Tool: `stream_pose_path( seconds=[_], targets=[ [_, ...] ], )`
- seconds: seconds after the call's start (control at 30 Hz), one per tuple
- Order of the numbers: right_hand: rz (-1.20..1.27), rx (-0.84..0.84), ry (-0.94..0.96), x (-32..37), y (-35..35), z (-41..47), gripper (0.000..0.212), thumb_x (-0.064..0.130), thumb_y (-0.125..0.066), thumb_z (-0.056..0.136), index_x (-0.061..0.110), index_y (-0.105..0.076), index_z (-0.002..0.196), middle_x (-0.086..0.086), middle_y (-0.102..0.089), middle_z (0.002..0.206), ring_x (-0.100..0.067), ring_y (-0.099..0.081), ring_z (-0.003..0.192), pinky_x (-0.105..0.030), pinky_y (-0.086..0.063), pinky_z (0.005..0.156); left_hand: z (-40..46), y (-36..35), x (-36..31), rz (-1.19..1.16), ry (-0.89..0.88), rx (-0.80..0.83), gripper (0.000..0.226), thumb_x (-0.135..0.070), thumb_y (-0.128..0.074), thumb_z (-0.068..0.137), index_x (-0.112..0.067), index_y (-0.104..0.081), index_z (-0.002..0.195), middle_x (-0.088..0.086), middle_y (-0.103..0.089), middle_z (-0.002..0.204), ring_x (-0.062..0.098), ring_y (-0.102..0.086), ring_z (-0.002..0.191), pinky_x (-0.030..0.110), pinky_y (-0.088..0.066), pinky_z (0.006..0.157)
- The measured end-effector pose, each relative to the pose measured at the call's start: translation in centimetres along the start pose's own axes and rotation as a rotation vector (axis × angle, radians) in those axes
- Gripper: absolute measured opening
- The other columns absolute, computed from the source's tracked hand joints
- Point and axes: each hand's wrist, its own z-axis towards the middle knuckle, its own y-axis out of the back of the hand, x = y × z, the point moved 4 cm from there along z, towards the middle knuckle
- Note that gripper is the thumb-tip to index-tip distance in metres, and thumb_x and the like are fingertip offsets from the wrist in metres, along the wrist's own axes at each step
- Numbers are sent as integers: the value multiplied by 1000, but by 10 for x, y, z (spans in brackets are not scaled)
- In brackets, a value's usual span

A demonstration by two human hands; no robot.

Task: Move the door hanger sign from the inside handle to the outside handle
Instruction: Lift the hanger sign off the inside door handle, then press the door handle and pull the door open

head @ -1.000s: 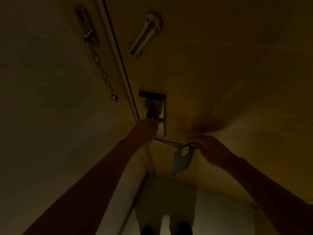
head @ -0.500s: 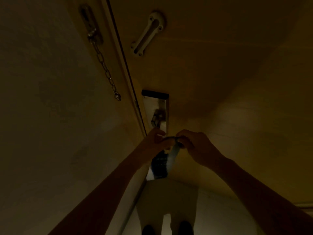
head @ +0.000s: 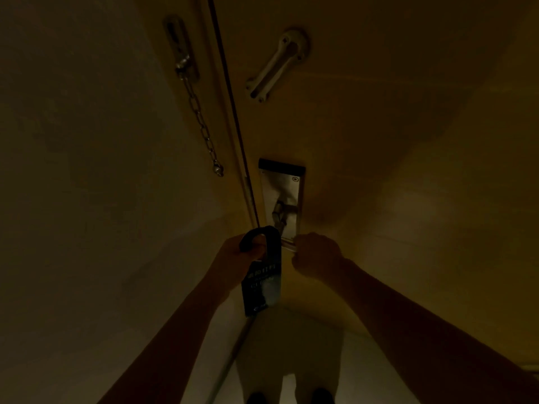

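Note:
The dark door hanger sign hangs upright in front of the door edge, its hooked top free of the handle. My left hand grips it just under the hook. My right hand is closed around the inside lever handle, which sticks out below the shiny lock plate. The room is very dim, and the outside handle is hidden behind the shut door.
A security chain dangles from its bracket on the frame at the left. Its pale slide track is screwed to the door above the lock. Below are the floor and my shoes. A bare wall fills the left side.
The sign passed from my right hand to my left and came off the handle. My right hand moved onto the lever.

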Motion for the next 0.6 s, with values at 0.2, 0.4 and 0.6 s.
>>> stream_pose_path(
  seconds=[0.2, 0.4, 0.6],
  targets=[
    [116, -266, -44, 24, -10, 11, 30, 38, -47, 93, 14, -65, 91, -2, -56, 75, -21, -54, 65, -27, -36, 56, -22, 18, 6, -68, -6, -61, 13, -31, -56, 94, -38, -66, 98, -18, -76, 84, 2, -72, 79, 11, -54, 57],
    [367, -279, -92, 21, -29, 15, 32, 35, -52, 91, 17, -56, 64, 4, -46, 59, -18, -49, 56, -28, -39, 54, -48, 49, 23, 6, -23, -144, 19, -31, -54, 95, -24, -67, 82, -13, -72, 75, 4, -71, 75, 10, -51, 57],
    [410, -280, -82, 28, -32, 9, 31, 28, -55, 91, 25, -50, 60, 8, -46, 57, -13, -47, 53, -23, -32, 50, -59, 71, 37, 11, 16, -177, 24, -20, -54, 96, -16, -62, 74, 0, -68, 78, 11, -73, 78, 15, -52, 62]
  ],
)
